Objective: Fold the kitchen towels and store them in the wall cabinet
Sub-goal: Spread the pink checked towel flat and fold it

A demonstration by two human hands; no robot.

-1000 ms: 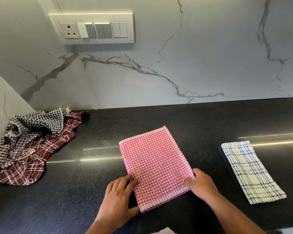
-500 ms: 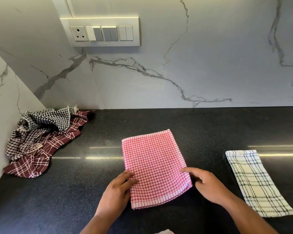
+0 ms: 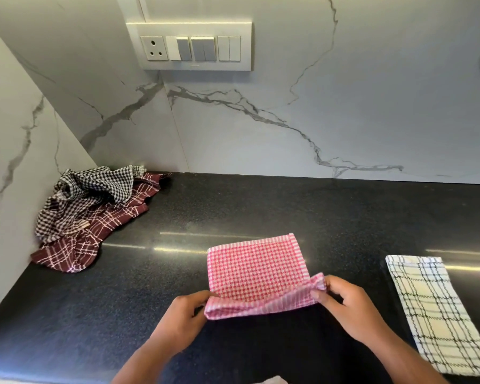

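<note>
Left hand (image 3: 182, 320), right hand (image 3: 349, 309) pinch pink-checked towel (image 3: 255, 270), near edge raised, seemingly doubled.

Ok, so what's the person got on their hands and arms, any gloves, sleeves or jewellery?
Nothing shows. The left hand and right hand are bare, with no gloves, and no rings on the fingers in view. The left forearm and right forearm are uncovered down to the frame's bottom edge: no sleeve, watch or bracelet appears.
</note>
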